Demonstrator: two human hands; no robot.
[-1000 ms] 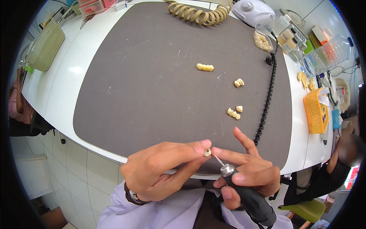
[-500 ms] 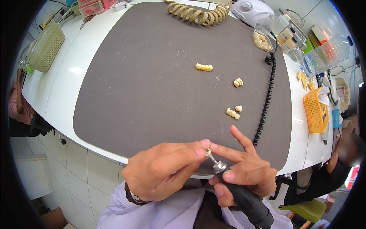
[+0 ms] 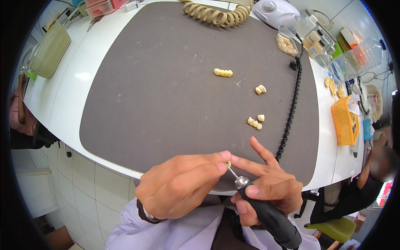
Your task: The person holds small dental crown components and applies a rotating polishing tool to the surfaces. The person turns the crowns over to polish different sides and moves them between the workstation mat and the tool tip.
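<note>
Near the mat's front edge, my left hand [image 3: 179,185] pinches a small tooth crown [image 3: 228,164], mostly hidden by the fingertips. My right hand [image 3: 275,185] grips a black rotary handpiece [image 3: 266,214], its thin metal bit at the crown; the index finger stretches toward the left fingertips and another finger sticks up. Farther back on the grey mat [image 3: 166,83] lie a four-unit cream tooth bridge [image 3: 223,73], a short piece [image 3: 260,89], a single crown [image 3: 261,117] and another bridge [image 3: 254,123].
A black coiled cord [image 3: 291,112] runs along the mat's right. Around the white table sit a beige coiled hose [image 3: 216,16], white device [image 3: 271,12], crown box [image 3: 286,44], bottles [image 3: 312,39], orange basket [image 3: 346,121] and green basket [image 3: 48,52]. Two other people [image 3: 23,112] [image 3: 346,196] sit at either side.
My right hand and the handpiece have shifted slightly left and up. My left fingertips have tilted over the crown, which is now more covered.
</note>
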